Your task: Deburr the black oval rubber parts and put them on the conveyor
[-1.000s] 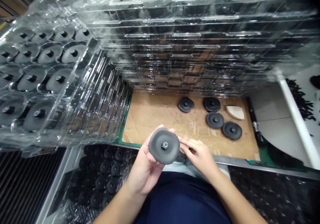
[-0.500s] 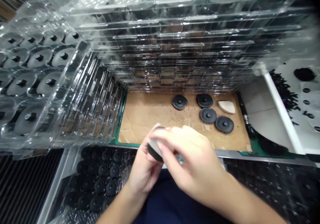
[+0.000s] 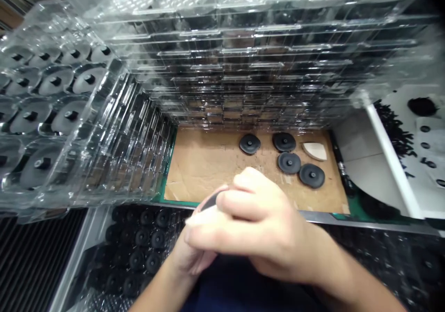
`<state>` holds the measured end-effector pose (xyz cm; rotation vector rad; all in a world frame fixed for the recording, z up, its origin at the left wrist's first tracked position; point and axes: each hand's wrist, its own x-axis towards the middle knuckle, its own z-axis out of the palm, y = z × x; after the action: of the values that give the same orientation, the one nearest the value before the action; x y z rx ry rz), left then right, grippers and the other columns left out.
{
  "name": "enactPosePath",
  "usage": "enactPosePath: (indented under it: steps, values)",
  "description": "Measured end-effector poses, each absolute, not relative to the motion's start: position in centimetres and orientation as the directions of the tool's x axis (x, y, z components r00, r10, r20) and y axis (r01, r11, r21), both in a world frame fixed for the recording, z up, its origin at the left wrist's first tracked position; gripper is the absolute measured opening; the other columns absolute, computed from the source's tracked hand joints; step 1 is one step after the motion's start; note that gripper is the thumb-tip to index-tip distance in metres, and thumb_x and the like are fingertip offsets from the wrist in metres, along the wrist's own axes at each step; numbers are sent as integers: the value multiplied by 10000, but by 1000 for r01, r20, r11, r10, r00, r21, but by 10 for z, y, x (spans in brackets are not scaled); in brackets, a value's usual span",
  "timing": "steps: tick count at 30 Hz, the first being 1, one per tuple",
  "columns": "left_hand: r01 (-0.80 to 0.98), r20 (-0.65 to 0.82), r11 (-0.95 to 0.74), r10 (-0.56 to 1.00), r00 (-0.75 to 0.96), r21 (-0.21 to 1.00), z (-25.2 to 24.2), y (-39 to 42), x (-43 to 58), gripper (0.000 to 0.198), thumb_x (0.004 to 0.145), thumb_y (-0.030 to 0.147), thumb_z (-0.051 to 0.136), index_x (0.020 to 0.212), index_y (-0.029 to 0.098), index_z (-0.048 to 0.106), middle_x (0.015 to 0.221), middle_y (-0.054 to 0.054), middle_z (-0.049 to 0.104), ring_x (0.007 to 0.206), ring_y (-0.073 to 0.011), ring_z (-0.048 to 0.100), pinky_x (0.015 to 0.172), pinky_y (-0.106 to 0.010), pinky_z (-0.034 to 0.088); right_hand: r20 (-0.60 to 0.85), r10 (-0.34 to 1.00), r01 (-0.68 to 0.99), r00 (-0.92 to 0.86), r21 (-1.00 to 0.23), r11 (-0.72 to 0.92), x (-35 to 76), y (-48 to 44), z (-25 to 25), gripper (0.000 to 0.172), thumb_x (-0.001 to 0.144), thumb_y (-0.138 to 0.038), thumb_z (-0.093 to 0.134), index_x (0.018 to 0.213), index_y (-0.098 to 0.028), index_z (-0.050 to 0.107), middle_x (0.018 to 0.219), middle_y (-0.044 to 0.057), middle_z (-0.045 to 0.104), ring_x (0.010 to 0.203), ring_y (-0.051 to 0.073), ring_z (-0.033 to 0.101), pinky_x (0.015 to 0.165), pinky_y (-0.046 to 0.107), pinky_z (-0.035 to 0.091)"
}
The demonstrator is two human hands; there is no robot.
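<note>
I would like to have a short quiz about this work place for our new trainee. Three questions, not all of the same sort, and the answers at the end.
1. How many dark discs can be seen lying on the cardboard?

2. True or false: the right hand lies flat on the cardboard.

3. Which of these also lies on the cardboard?
a) a coil of yellow rope
b) a pale, wedge-shaped piece
c) a red cup

Key:
1. Four.
2. False. It is curled in front of the left hand in this view, close to a mostly hidden dark piece.
3. b
</note>
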<state>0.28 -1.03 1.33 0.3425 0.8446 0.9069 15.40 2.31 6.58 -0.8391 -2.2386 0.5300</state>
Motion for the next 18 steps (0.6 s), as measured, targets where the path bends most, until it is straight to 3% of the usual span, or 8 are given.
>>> enactPosePath:
  steps: [1, 3, 6, 9, 13, 16, 18]
  values:
    - [-547, -489, 601, 797, 355, 582, 14, -10, 1, 477, 567, 415, 827, 992, 230, 716, 992, -39, 725, 992, -264, 657, 944, -368, 497, 444, 675, 371, -589, -594, 714, 157, 29, 63, 335, 951, -145, 378, 965, -234, 701, 669, -10, 606, 624, 137, 467, 635, 310, 326]
    - [-581, -451, 616, 787, 422, 531, 13, -10, -4, 475, 558, 389, 839, 990, 237, 712, 985, -30, 734, 948, -246, 678, 926, -353, 502, 398, 766, 427, -505, -656, 622, 165, 36, 53, 292, 935, -146, 414, 1020, -210, 686, 750, 8, 647, 681, 139, 524, 677, 311, 367]
    - [-638, -394, 639, 769, 504, 431, 8, -11, -11, 504, 602, 368, 821, 1075, 283, 670, 1067, -19, 732, 957, -229, 694, 931, -344, 494, 261, 951, 535, -167, -786, 310, 177, 25, 20, 239, 933, -193, 465, 1062, -205, 665, 864, 31, 685, 745, 144, 590, 683, 289, 434]
    - [-653, -383, 653, 756, 531, 385, 2, -10, -14, 492, 622, 337, 812, 1084, 263, 660, 1080, -31, 731, 976, -229, 692, 935, -330, 484, 32, 997, 556, -77, -829, 69, 181, -1, -26, 241, 927, -250, 478, 1048, -198, 680, 870, 46, 707, 717, 151, 638, 626, 266, 493]
    - [-656, -386, 656, 753, 533, 373, 0, -7, -12, 515, 614, 352, 816, 1092, 238, 661, 1066, -35, 737, 968, -224, 694, 926, -307, 487, -65, 983, 573, -173, -818, 47, 184, -23, -58, 200, 882, -214, 530, 947, -184, 717, 771, 32, 736, 696, 171, 687, 627, 272, 535]
    - [-643, -382, 669, 743, 550, 374, 4, -5, -9, 513, 619, 363, 813, 1093, 231, 667, 1064, -39, 735, 960, -223, 694, 896, -298, 501, -41, 996, 574, -80, -819, 12, 189, -18, -31, 214, 906, -237, 521, 1058, -177, 660, 1013, 75, 727, 893, 190, 683, 713, 286, 533]
    - [-628, -396, 678, 734, 552, 382, 7, -4, -6, 528, 591, 388, 825, 1074, 231, 679, 1027, -34, 740, 914, -216, 700, 852, -289, 518, 78, 997, 560, -21, -825, 77, 187, -10, 4, 219, 915, -234, 526, 1113, -223, 618, 1092, 56, 699, 937, 172, 656, 723, 272, 505]
